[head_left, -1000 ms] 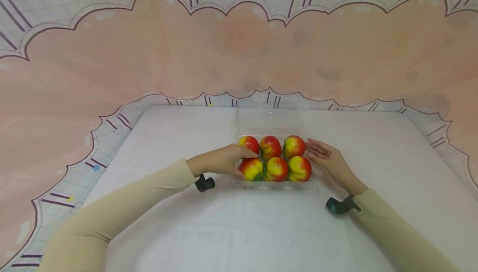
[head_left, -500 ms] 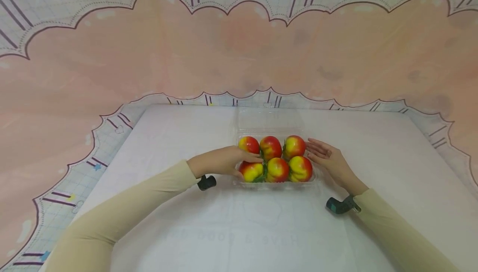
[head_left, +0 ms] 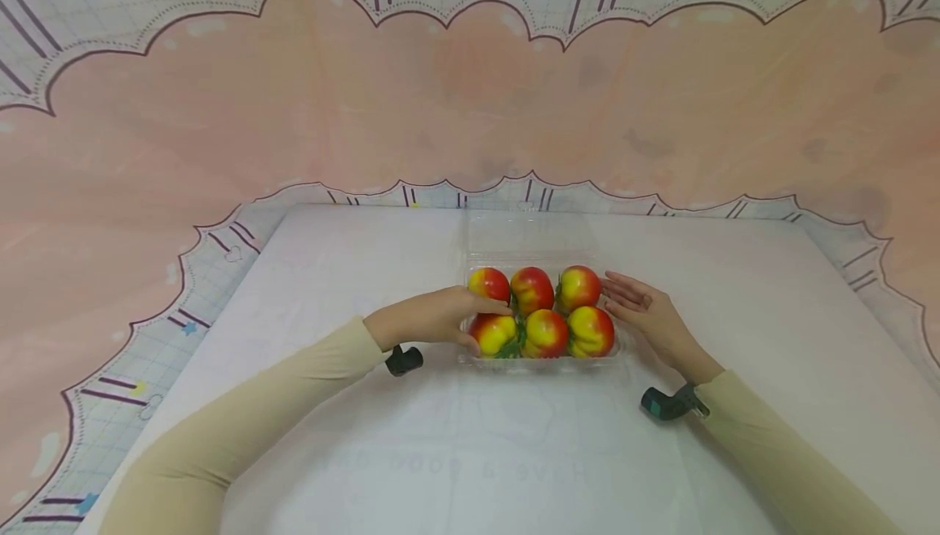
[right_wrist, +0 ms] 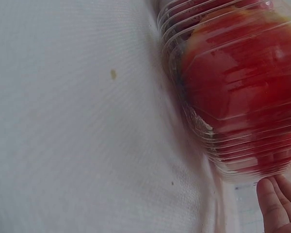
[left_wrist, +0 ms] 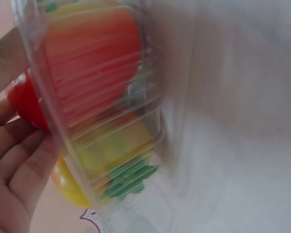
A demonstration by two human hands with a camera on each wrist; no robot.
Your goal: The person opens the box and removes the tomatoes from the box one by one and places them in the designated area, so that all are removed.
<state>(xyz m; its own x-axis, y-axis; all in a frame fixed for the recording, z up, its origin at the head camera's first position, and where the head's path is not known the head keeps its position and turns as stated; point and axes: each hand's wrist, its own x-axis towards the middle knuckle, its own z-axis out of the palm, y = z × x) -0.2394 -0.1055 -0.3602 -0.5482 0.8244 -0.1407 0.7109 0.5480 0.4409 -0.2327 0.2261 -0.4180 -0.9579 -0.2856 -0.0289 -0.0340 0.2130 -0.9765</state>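
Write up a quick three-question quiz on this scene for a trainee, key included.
1. Multiple choice: how many fruits sit in the clear container? A) four; B) six; C) eight.
2. True or false: the lid is shut over the fruits.
3. Fill in the blank: thumb and fingers of the ____ are around the front-left fruit.

Key: 1. B. 2. False; the lid is open, behind the fruits. 3. left hand.

the left arm (head_left: 294, 384) comes in from eight o'clock, bends and reaches toward two; the left hand (head_left: 436, 315) curves thumb and fingers into a grip. the right arm (head_left: 778, 457) slants from four o'clock, the right hand's (head_left: 654, 327) fairly straight fingers pointing to ten.
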